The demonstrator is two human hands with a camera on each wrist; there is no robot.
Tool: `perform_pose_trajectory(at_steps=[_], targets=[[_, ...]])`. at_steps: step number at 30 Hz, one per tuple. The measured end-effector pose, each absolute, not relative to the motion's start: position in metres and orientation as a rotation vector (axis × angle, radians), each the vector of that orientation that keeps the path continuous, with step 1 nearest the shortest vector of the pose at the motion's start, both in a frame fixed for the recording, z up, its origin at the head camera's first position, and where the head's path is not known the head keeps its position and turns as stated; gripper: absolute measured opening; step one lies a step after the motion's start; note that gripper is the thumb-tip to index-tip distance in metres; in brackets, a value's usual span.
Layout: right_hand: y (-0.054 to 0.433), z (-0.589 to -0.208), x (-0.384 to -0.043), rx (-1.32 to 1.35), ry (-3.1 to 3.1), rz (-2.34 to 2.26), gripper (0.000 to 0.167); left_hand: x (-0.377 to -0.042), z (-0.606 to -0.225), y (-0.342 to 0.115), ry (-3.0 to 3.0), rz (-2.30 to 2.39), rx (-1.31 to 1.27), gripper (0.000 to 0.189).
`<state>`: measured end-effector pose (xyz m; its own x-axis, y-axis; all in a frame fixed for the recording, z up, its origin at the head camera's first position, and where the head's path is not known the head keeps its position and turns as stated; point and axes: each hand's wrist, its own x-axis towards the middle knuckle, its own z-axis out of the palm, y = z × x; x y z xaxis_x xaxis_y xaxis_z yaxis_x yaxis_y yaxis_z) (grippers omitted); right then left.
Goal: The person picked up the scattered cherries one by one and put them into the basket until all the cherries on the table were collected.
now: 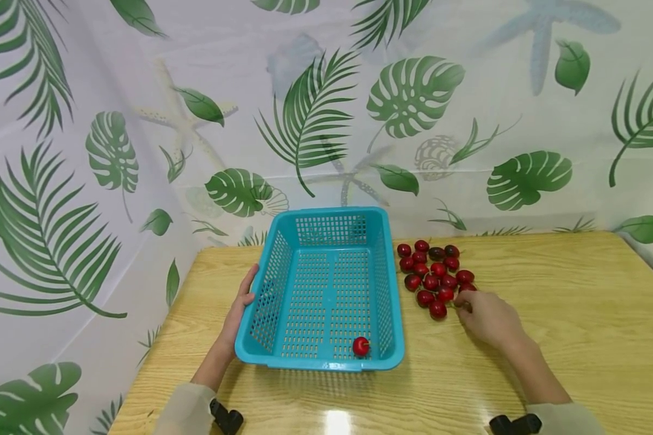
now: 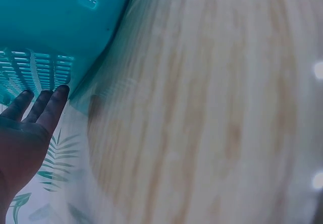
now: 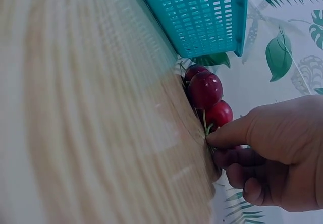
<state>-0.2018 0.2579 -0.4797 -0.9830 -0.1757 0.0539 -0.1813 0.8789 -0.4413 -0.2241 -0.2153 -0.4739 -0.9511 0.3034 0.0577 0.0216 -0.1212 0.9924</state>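
A turquoise plastic basket [image 1: 329,365] with slotted walls stands on the table, a single red cherry [image 1: 361,346] in its near right corner. My left hand [image 1: 238,311] rests against the basket's left side; in the left wrist view its fingers [image 2: 53,110] are fairly straight and touch the outer wall. To the right of the basket lies a loose group of dark red cherries [image 1: 431,281]. At the near right edge of this group, my right hand [image 1: 490,317] pinches a green cherry stem [image 3: 208,129] between thumb and index finger. Its other fingers are curled, partly hiding cherries behind them.
The pale wooden table [image 1: 566,302] runs under everything. A white cloth with green leaf prints [image 1: 413,96] hangs behind the table and along its left side. Small dark cameras [image 1: 227,417] are strapped at both wrists.
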Motion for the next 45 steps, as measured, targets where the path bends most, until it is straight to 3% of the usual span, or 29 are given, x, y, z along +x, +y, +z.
perform_pose_trajectory(at_steps=[12, 29, 45], targets=[[0.258, -0.483, -0.201, 0.368, -3.007, 0.582, 0.007, -0.221, -0.471, -0.213, 1.939, 2.203, 0.363, 0.065], [0.257, -0.468, -0.197, 0.241, -2.951, 0.581, 0.021, -0.225, -0.476, -0.215, 1.966, 2.188, 0.363, 0.064], [0.238, -0.437, -0.195, 0.330, -2.732, 0.543, 0.015, -0.226, -0.475, -0.215, 1.952, 2.191, 0.342, 0.065]])
